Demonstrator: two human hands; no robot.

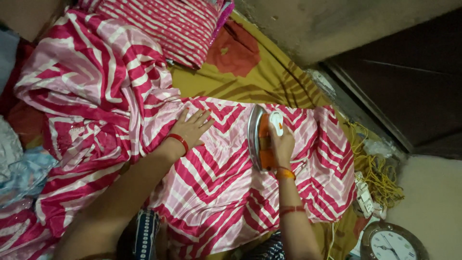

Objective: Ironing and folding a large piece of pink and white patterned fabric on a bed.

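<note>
The fingers of the right hand [280, 143] are wrapped around the handle of an iron [262, 138], orange and white with a shiny metal plate, standing on its edge at the centre of the frame. The left hand [191, 127] lies flat, fingers spread and gripping nothing, pressing the pink, red and white striped cloth [216, 183] just left of the iron. A red bangle [179, 141] circles that wrist. The cloth spreads over a mustard bedsheet [260, 82]; more of it bunches at the upper left. A tangle of yellow cord [375, 168] and a wall clock [392, 243] sit at the lower right.
</note>
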